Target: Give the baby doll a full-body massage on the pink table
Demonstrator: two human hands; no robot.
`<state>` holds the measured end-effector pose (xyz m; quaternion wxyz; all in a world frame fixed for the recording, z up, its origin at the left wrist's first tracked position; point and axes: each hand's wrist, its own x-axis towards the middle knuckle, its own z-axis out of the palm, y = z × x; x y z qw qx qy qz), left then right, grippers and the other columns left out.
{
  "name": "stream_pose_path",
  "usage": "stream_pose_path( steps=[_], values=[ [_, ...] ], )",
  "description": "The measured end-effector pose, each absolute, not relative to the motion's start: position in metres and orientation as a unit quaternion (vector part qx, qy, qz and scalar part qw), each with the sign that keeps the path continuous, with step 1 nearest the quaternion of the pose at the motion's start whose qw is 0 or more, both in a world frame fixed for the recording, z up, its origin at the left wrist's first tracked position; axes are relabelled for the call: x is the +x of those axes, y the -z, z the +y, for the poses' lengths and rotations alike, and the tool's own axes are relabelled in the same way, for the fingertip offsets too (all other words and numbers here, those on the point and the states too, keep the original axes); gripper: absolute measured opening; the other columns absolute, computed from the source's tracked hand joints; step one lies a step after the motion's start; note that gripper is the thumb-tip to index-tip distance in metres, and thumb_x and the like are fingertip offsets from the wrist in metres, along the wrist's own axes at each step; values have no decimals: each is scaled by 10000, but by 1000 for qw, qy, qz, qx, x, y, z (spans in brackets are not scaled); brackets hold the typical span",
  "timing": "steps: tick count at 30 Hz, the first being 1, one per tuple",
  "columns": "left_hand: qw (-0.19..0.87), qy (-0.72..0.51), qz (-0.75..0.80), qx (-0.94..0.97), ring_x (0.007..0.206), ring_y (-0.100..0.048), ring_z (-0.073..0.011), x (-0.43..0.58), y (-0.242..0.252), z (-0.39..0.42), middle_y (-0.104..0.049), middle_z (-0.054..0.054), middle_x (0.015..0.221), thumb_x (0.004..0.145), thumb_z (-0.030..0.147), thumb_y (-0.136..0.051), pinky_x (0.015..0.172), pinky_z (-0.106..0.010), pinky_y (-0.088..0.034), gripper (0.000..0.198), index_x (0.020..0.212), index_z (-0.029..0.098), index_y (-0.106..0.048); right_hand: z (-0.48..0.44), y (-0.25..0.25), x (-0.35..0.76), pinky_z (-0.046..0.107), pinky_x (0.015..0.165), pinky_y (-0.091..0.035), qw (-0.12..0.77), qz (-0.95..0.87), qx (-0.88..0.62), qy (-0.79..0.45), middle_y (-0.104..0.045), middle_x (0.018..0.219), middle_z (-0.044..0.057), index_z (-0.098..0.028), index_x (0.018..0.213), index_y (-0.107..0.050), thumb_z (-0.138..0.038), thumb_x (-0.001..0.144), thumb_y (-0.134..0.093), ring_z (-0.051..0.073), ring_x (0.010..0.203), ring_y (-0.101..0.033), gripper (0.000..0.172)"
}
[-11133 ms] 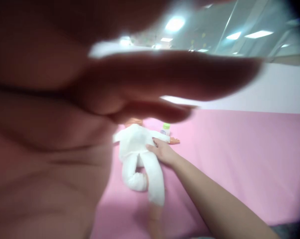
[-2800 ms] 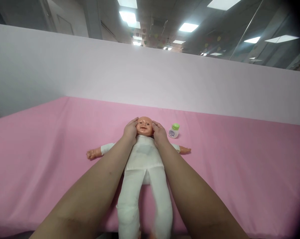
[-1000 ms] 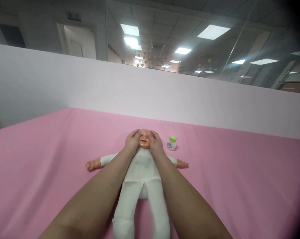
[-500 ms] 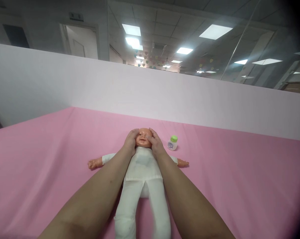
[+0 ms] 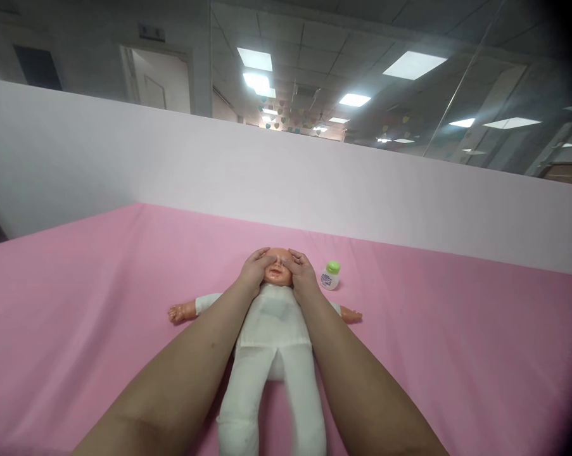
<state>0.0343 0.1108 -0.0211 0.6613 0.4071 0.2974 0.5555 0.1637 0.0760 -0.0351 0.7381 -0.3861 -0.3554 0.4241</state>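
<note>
A baby doll with a soft white cloth body lies on its back, arms stretched out to both sides. Its shiny plastic head is between my two hands. My left hand wraps the left side of the head, its thumb lying across the face by the eye. On the other side my right hand cups the head, with the thumb beside the nose and the fingers up at the temple. Both thumbs cover the doll's eye area. Just right of my right hand stands a small clear bottle with a green cap.
Pink cloth with soft folds covers the surface under the doll. A low white wall runs along the back and left. Beyond it are a glass partition, ceiling lights and a doorway.
My left thumb has moved inward from the side of the doll's head onto its face. My right thumb has shifted up towards the eye and nose. The camera view has shifted slightly.
</note>
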Motion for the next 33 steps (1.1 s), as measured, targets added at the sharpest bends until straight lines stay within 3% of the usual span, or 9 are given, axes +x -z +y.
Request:
stream_pose_path(
  steps=[8, 15, 22, 29, 33],
  values=[
    [684, -554, 291, 375, 996, -728, -278, 32, 25, 113, -744, -137, 1134, 688, 241, -836, 908, -412, -584, 601, 1263, 192, -669, 69, 35, 172, 454, 982, -570, 718, -341, -356, -491, -710, 1269, 72, -237, 1289, -663, -306, 653, -834, 276, 1111, -695, 662],
    [687, -568, 281, 356, 1011, -722, -274, 30, 31, 118, -721, -142, 1196, 759, 286, -783, 900, -413, -589, 491, 1230, 202, -672, 73, 40, 169, 460, 977, -570, 719, -359, -350, -481, -682, 1318, 85, -233, 1335, -610, -353, 696, -807, 285, 1145, -683, 679],
    [642, -547, 285, 456, 1092, -687, -266, 28, 29, 113, -641, -146, 1326, 695, 304, -864, 948, -369, -550, 716, 1349, 215, -586, 68, 35, 160, 389, 1003, -550, 716, -409, -378, -420, -667, 1269, 79, -225, 1260, -580, -482, 752, -775, 256, 1136, -671, 602],
    [636, -537, 298, 468, 912, -719, -253, 28, 24, 114, -730, -110, 1077, 658, 320, -870, 841, -362, -567, 594, 1196, 181, -662, 72, 35, 158, 339, 870, -573, 705, -416, -440, -369, -669, 1172, 61, -227, 1186, -582, -441, 641, -856, 234, 1013, -676, 646],
    [642, -539, 308, 450, 949, -714, -253, 28, 23, 114, -732, -125, 1118, 695, 300, -847, 860, -354, -566, 577, 1224, 166, -659, 79, 38, 160, 326, 870, -564, 714, -402, -445, -360, -690, 1126, 52, -221, 1136, -606, -456, 656, -855, 223, 994, -677, 589]
  ],
)
